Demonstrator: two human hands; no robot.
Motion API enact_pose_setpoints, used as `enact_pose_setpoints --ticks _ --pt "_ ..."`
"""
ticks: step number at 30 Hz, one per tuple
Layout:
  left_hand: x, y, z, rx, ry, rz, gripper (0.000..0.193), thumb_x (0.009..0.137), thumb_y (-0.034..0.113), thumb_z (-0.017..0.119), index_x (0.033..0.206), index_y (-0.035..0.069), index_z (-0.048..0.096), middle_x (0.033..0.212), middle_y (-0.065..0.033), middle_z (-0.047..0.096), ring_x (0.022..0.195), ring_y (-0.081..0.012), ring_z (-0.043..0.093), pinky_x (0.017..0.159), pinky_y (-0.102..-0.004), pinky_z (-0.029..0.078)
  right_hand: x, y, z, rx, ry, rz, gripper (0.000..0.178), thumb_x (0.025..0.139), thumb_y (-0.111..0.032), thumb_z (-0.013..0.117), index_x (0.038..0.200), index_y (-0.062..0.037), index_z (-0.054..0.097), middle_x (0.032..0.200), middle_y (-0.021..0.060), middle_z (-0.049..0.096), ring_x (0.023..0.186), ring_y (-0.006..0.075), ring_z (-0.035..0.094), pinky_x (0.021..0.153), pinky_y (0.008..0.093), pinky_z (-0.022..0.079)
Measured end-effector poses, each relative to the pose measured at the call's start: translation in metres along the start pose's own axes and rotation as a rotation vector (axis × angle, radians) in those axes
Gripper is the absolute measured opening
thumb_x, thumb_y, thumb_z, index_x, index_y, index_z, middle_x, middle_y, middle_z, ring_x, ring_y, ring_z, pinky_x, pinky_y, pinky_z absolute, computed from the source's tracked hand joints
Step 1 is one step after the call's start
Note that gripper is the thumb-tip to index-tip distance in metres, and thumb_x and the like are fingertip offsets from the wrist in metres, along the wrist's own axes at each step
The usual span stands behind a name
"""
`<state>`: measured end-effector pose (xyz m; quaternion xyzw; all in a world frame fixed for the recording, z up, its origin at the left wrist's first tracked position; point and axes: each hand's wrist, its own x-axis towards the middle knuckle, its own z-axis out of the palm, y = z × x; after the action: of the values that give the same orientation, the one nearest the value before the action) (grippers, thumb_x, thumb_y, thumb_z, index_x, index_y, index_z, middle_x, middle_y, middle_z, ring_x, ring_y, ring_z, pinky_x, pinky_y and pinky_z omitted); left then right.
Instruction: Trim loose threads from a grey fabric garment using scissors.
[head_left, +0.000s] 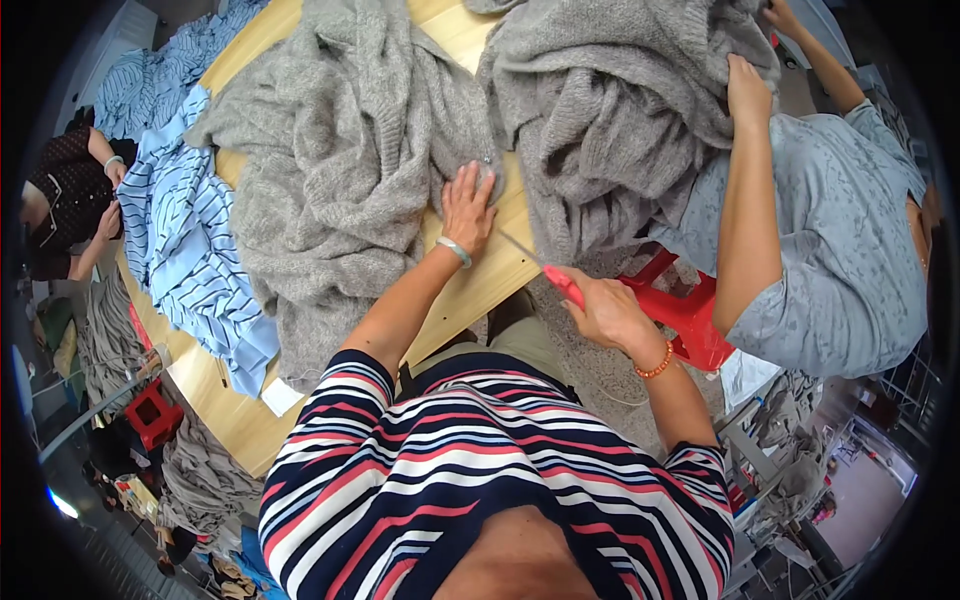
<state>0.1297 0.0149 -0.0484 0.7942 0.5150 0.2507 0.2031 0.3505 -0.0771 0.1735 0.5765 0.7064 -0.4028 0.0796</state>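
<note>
My left hand (468,212) lies with its fingers stretched over the edge of a grey knitted garment (330,150), pressing it on the table. Small shiny specks show on the knit by its fingertips. To the right of it, my right hand (608,312) is closed round red-handled scissors (562,284). Their slim metal blades point up and left, toward my left hand, apart from the cloth. Part of the handle is hidden in my palm.
The light wooden table (480,290) ends just before me. Striped blue cloth (195,230) lies at the left, near another person's hands (108,215). At the right, a co-worker's arm (750,200) rests on a second grey knit (610,110), above a red stool (685,310).
</note>
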Motion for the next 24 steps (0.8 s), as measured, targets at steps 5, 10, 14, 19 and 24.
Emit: enact_pose_setpoints --ticks 5,10,14,19,24 --pt "0.017 -0.006 -0.040 0.198 -0.033 -0.137 0.038 0.082 0.007 0.055 0.120 0.010 0.056 0.118 -0.0158 0.053 0.109 -0.0324 0.051 0.090 -0.0435 0.043 -0.020 0.011 -0.002 0.029 0.188 0.079 0.051 0.085 -0.017 0.060 0.133 -0.0134 0.044 0.092 0.0261 0.064 0.088 0.0442 0.061 0.078 0.0514 0.048" --pt "0.076 0.008 -0.120 -1.391 0.413 -0.419 0.017 0.092 0.003 0.050 0.105 0.004 0.060 0.085 -0.0013 0.062 0.076 -0.0124 0.059 0.070 -0.0283 0.051 -0.013 -0.002 0.002 0.017 0.267 0.017 0.050 0.085 -0.018 0.060 0.132 -0.0140 0.044 0.092 0.0265 0.064 0.088 0.0449 0.060 0.078 0.0515 0.047" --pt "0.041 0.034 -0.275 -1.971 0.338 -0.185 0.033 0.099 0.017 0.035 0.120 -0.002 0.052 0.116 -0.0180 0.059 0.103 -0.0298 0.059 0.092 -0.0431 0.048 -0.007 -0.009 -0.006 0.020 0.341 -0.018 0.050 0.085 -0.019 0.061 0.132 -0.0143 0.045 0.092 0.0273 0.063 0.088 0.0458 0.060 0.078 0.0516 0.047" --pt "-0.084 -0.054 -0.306 -1.628 1.205 -0.764 0.039 0.098 0.014 0.033 0.128 -0.008 0.045 0.131 -0.0229 0.051 0.122 -0.0366 0.049 0.106 -0.0497 0.038 0.012 -0.021 -0.002 -0.006 0.326 -0.045 0.046 0.085 -0.015 0.058 0.129 -0.0118 0.048 0.097 0.0263 0.063 0.091 0.0458 0.059 0.081 0.0518 0.047" --pt "-0.216 -0.160 -0.216 -1.530 1.147 -0.905 0.027 0.094 0.011 0.047 0.118 0.001 0.054 0.114 -0.0160 0.062 0.105 -0.0337 0.060 0.091 -0.0484 0.051 0.034 -0.046 0.006 -0.077 0.230 -0.107 0.043 0.085 -0.015 0.056 0.128 -0.0114 0.049 0.096 0.0263 0.063 0.090 0.0453 0.059 0.079 0.0523 0.047"
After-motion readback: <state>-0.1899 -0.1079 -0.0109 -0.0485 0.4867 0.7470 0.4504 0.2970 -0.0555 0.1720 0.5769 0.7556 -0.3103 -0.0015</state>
